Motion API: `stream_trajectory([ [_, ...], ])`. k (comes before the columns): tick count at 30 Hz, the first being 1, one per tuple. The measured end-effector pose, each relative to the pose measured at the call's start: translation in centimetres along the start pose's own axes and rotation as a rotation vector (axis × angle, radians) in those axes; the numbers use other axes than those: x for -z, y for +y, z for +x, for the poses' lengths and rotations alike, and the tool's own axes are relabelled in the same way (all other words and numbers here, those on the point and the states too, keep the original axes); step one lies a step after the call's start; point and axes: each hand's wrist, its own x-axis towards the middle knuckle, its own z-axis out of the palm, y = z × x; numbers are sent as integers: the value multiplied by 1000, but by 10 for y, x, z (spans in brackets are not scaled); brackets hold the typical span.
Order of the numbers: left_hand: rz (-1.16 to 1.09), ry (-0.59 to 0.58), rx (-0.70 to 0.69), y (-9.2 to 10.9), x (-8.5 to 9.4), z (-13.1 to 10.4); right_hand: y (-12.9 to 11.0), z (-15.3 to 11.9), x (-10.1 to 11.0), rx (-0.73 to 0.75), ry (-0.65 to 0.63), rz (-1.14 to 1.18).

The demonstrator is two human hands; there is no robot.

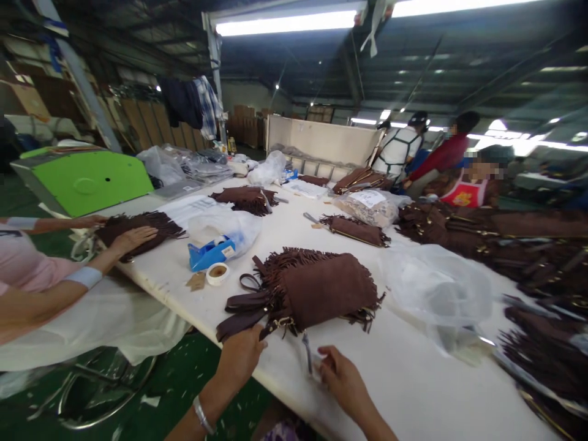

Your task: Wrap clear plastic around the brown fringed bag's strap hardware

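A brown suede fringed bag lies on the white table in front of me, its strap folded at its left. My left hand rests at the table's near edge, touching the strap end and gold hardware. My right hand pinches a thin grey tool that points toward the bag's bottom edge.
A blue tape dispenser and a tape roll sit left of the bag. Clear plastic bags lie at its right, and piles of brown bags beyond. A co-worker's hands press another fringed bag at left. People work at the far end.
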Motion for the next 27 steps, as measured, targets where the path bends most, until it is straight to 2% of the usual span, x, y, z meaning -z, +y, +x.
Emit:
stream_trajectory([
  [2,-195,-51,22,4,-4,-8,-13,11,4,117,174,-31],
  [3,-360,-118,55,7,-7,-12,-18,18,4,131,227,-7],
  [6,-934,-429,171,22,-20,-29,-30,39,-4,64,296,160],
  [8,-1153,-554,194,34,-30,-38,-32,52,-9,32,330,256],
  [9,-1190,-564,185,40,-33,-41,-33,58,-10,34,337,276],
  [11,-1144,-512,164,49,-38,-43,-34,70,-9,50,335,271],
  [15,-825,-356,110,53,-45,-27,-38,90,-3,57,335,262],
  [17,-767,-314,105,52,-53,-18,-41,91,1,61,335,245],
  [20,-1061,-416,185,52,-70,-13,-40,71,6,115,362,66],
  [23,-1359,-507,245,61,-79,-18,-31,32,3,103,375,-54],
  [24,-1396,-496,233,66,-78,-20,-26,20,-1,74,328,-43],
  [27,-1423,-480,164,77,-64,-24,-14,-5,-19,8,51,20],
])
